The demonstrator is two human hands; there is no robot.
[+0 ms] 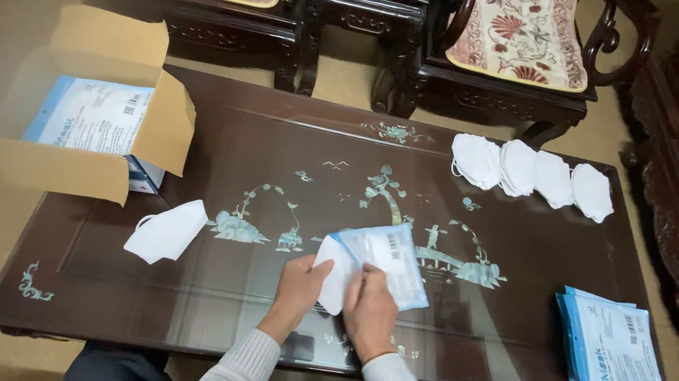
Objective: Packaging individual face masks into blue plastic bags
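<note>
Head view: we have both hands over the near-middle of the bench (159, 280), left hand (301, 285) pinching a white mask (335, 272), right hand (370, 310) with fingers clamped on its clear pouch (388, 258). Mask looks light and soft, the film slippery; best gripped at the edges. Loose mask (165, 230) lies left of the hands, mask row (531, 172) far right, pouch stack (612, 345) right, open box (94, 117) far left.
</note>
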